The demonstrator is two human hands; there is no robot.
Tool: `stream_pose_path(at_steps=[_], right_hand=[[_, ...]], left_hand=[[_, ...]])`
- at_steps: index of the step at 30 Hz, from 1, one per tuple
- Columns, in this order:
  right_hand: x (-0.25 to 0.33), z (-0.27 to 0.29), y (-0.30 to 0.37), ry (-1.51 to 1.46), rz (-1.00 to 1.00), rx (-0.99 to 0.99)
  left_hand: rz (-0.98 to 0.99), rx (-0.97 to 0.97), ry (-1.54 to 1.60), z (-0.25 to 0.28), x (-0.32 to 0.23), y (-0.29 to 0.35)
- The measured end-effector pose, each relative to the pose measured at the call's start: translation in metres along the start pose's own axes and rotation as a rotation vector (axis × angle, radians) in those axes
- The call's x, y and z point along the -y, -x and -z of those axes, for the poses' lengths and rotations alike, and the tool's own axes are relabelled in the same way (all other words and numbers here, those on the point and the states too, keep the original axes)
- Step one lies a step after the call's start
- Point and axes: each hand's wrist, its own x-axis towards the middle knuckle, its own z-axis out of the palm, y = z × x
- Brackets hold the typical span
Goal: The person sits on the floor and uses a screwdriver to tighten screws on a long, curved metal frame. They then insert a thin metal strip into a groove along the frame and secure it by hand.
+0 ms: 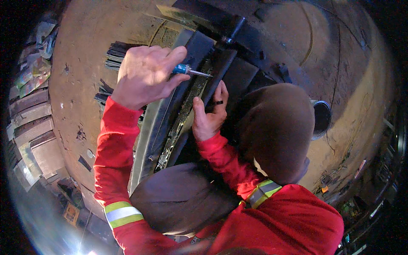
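My left hand (pixel 148 78) is closed around a slim hand tool with a blue handle (pixel 182 69) and a thin, pointed metal shaft (pixel 199 73). Its tip is over the narrow gap beside a dark metal bar (pixel 222 70); whether it touches is unclear. My right hand (pixel 211 112), wearing a black ring on one finger, grips that bar's lower part between thumb and fingers. Below both hands runs a long dark metal profile (pixel 153 138), with a groove (pixel 193 93) full of shiny, rough material. Part of the bar's near end is hidden by my right hand.
Stacks of thin dark strips (pixel 114 55) lie left on the rusty brown surface (pixel 80 85). A cylindrical metal piece (pixel 235 29) projects at the far end. An open round tube (pixel 321 117) stands right, beyond my knee (pixel 276 119). Flat plates (pixel 46 157) line the left edge.
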Motion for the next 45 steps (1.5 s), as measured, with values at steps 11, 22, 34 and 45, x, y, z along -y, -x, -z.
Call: stream_pose_path(at_steps=[11,22,34,45], right_hand=[[-0.001,-0.009,0.002,-0.104,0.023,-0.056],[0.003,-0.005,-0.003,0.011,0.117,-0.04],[0.01,-0.002,0.001,-0.139,-0.016,-0.04],[0.017,-0.002,0.004,-0.184,-0.026,-0.079]], left_hand=[[0.214,0.329,-0.027,0.003,-0.004,-0.011],[0.392,0.576,0.24,-0.015,0.013,-0.016],[0.035,0.162,-0.123,-0.015,-0.028,-0.028],[-0.144,0.2,-0.113,-0.037,-0.041,-0.026]])
